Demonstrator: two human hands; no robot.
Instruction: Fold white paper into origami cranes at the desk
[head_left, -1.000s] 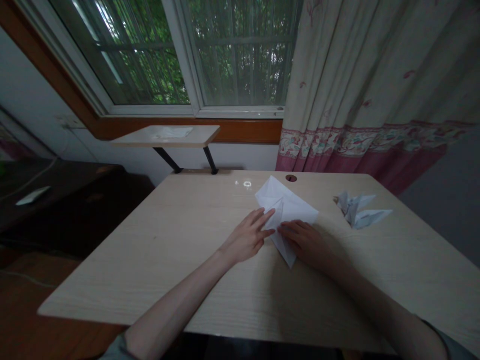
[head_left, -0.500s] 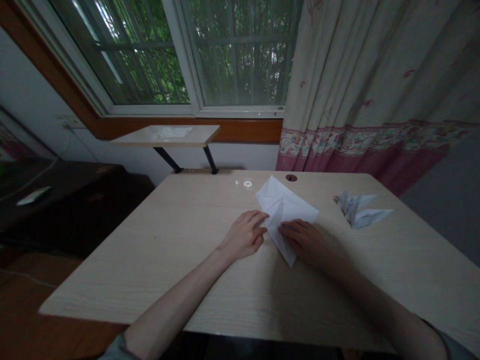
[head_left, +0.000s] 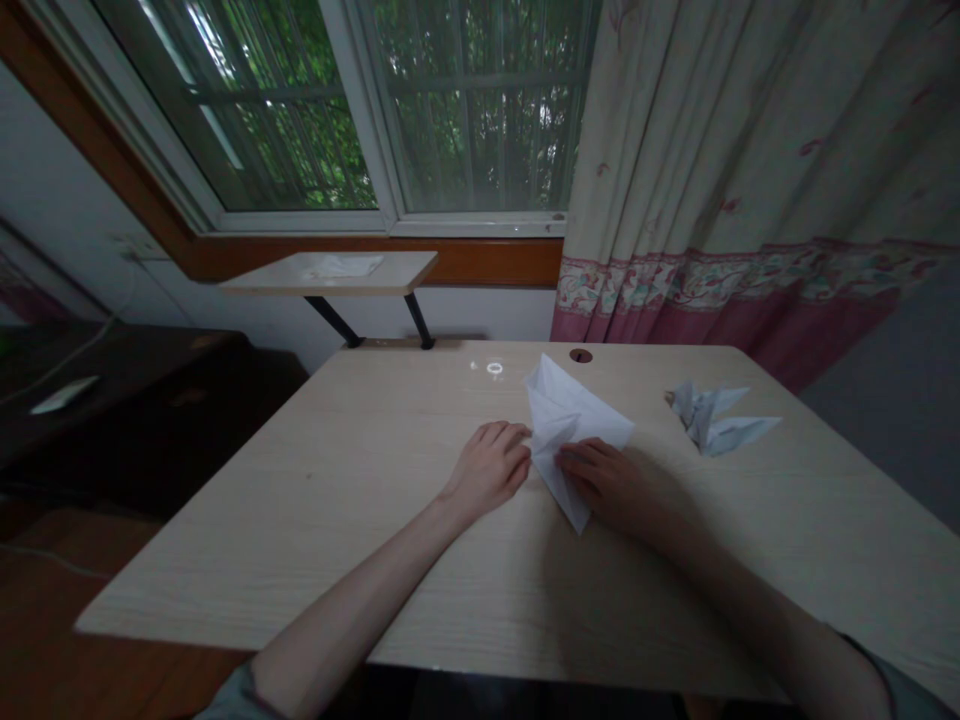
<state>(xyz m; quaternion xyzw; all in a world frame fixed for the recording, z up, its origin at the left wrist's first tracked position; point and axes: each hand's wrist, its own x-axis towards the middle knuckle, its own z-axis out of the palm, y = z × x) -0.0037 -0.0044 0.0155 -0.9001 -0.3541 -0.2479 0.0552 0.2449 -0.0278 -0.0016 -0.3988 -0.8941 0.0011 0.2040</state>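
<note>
A sheet of white paper, folded into a pointed shape with several creases [head_left: 571, 425], lies on the pale wood-grain desk [head_left: 300, 540]. My right hand [head_left: 611, 485] presses on its lower right part, fingers together over the paper. My left hand [head_left: 487, 470] sits just left of the sheet, its fingers closed and their tips at the paper's left edge. A grey-white folded paper figure [head_left: 712, 418] lies at the desk's right side, out of reach of either hand's fingers.
A round cable hole [head_left: 580, 356] marks the desk's far edge. Beyond it are a small wall-mounted shelf [head_left: 330, 272], a window, and a patterned curtain [head_left: 720, 200]. A dark cabinet [head_left: 127, 400] stands to the left, below the desk's level.
My left hand has drawn back left, its fingers curling off the paper to the edge. The sheet's far left corner has moved in, making the shape narrower. My right hand stays put.
</note>
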